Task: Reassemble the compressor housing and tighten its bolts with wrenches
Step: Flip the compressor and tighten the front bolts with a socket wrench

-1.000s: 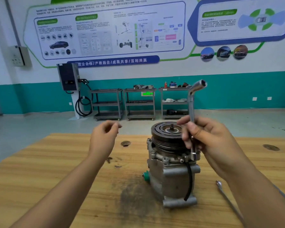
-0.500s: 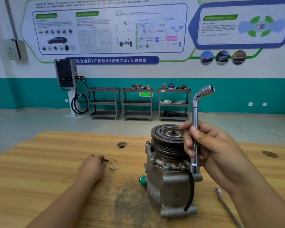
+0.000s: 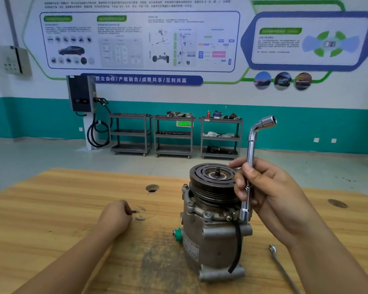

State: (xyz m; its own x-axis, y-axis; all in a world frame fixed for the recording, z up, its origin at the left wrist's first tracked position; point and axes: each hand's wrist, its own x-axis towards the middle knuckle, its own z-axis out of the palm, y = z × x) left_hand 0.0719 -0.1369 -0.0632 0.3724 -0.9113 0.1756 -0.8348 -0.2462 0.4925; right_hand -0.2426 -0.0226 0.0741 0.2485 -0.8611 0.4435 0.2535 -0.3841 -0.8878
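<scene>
On the wooden counter point(image 3: 51, 209) the compressor point(image 3: 212, 236) stands upright, and the right hand point(image 3: 270, 194), fingers curled round the wrench point(image 3: 250, 166), should keep its socket straight and fully seated, while the left hand point(image 3: 115, 215) curls its fingers by a small dark piece point(image 3: 134, 212), grip unclear.

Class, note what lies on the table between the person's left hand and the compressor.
In the head view, a small dark piece beside the left hand, then dark smudges; otherwise bare table up to the compressor.
</scene>
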